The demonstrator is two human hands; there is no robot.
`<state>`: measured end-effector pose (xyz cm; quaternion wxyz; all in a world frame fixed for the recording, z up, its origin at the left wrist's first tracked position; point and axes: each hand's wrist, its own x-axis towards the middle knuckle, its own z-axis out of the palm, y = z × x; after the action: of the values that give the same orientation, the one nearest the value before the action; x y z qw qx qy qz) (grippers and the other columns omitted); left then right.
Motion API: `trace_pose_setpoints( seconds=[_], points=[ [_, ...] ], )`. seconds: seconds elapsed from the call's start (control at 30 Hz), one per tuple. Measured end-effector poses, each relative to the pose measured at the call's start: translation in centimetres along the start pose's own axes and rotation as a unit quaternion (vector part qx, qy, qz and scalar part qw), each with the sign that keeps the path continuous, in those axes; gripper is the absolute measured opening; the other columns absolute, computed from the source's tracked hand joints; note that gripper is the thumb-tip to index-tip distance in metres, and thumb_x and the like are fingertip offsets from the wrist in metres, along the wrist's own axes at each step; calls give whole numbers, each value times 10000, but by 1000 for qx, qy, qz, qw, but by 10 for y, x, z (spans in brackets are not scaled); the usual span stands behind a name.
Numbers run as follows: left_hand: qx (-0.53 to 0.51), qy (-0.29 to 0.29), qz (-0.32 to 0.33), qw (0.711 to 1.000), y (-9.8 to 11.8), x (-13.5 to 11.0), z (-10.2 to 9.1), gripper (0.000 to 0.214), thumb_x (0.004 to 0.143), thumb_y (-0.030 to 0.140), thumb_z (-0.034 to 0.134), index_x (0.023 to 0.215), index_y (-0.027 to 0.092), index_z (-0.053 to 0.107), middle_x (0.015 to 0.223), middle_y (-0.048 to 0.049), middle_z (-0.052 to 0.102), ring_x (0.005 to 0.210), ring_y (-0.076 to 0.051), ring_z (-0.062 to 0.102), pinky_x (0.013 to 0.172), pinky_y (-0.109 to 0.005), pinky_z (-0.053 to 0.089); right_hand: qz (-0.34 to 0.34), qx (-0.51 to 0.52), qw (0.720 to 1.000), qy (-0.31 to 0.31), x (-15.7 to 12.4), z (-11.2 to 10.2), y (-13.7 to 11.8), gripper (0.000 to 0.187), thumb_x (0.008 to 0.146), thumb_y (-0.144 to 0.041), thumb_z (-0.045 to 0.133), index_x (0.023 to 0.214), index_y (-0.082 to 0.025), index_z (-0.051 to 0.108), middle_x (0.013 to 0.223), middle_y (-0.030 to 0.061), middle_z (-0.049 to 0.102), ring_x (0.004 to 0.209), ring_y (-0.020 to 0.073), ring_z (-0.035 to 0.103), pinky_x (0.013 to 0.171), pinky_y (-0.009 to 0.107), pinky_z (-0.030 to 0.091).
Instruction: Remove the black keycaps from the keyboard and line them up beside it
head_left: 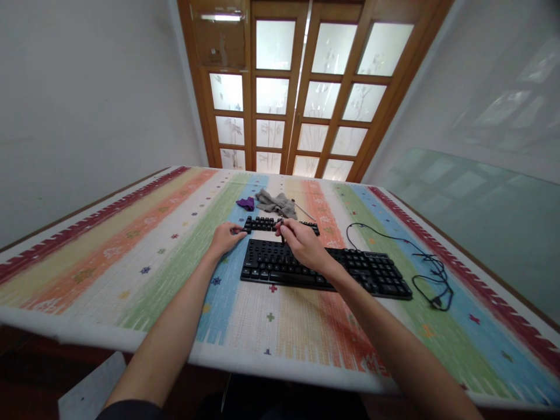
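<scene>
A black keyboard lies across the table, with the upper left part of its key area looking bare of keycaps. Behind it, loose black keycaps stand in rows. My left hand rests at the left end of those rows, thumb and forefinger apart and close to the end keycaps; I cannot tell if they touch. Above the keyboard's back edge, my right hand is closed in a pinch on a slim dark tool pointing down. Its exact kind is too small to make out.
Beyond the keycaps lie a crumpled grey cloth and a purple cloth, with a thin rod beside them. The keyboard's black cable loops to the right. A striped tablecloth covers the table.
</scene>
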<state>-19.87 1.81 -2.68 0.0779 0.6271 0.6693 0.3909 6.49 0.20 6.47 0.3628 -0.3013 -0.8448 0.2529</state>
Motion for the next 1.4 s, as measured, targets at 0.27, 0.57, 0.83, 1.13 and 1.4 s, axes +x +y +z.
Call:
trace_pose_setpoints(
  seconds=[0.27, 0.57, 0.83, 1.13, 1.4],
  points=[
    [6, -2, -2, 1000, 2, 0, 0, 222, 740, 348, 709, 862, 168, 750, 807, -67, 705, 734, -201, 625, 717, -319, 488, -3, 76, 997, -12, -3, 10, -3, 213, 965, -263, 411, 963, -154, 594, 937, 72, 679, 799, 155, 619, 772, 293, 480],
    [17, 4, 4, 1000, 3, -1, 1, 230, 724, 367, 716, 849, 176, 745, 794, -59, 702, 745, -207, 628, 723, -318, 490, -4, 85, 996, -35, -11, 18, -1, 205, 970, -267, 422, 956, -159, 595, 961, 74, 677, 830, 157, 634, 787, 300, 492],
    [22, 4, 0, 1000, 6, -2, 0, 246, 719, 372, 707, 852, 166, 728, 786, -56, 686, 735, -205, 613, 734, -318, 481, -1, 106, 994, -15, -17, 17, 2, 190, 967, -284, 437, 963, -162, 582, 969, 81, 669, 822, 158, 634, 772, 301, 500],
    [41, 13, -32, 999, 18, -7, -8, 216, 805, 348, 590, 673, 178, 613, 629, -18, 612, 602, -168, 539, 612, -281, 395, -3, 81, 997, 13, -18, 28, 5, 169, 950, -271, 459, 962, -164, 589, 946, 77, 674, 844, 163, 622, 763, 288, 490],
    [92, -158, 69, 981, 43, -22, -15, 520, 894, 511, 429, 513, 173, 532, 520, -14, 535, 537, -144, 450, 553, -278, 263, -4, 94, 995, 34, -19, 34, 7, 107, 905, -261, 528, 921, -172, 586, 857, 53, 656, 810, 161, 619, 682, 257, 508]
  ],
)
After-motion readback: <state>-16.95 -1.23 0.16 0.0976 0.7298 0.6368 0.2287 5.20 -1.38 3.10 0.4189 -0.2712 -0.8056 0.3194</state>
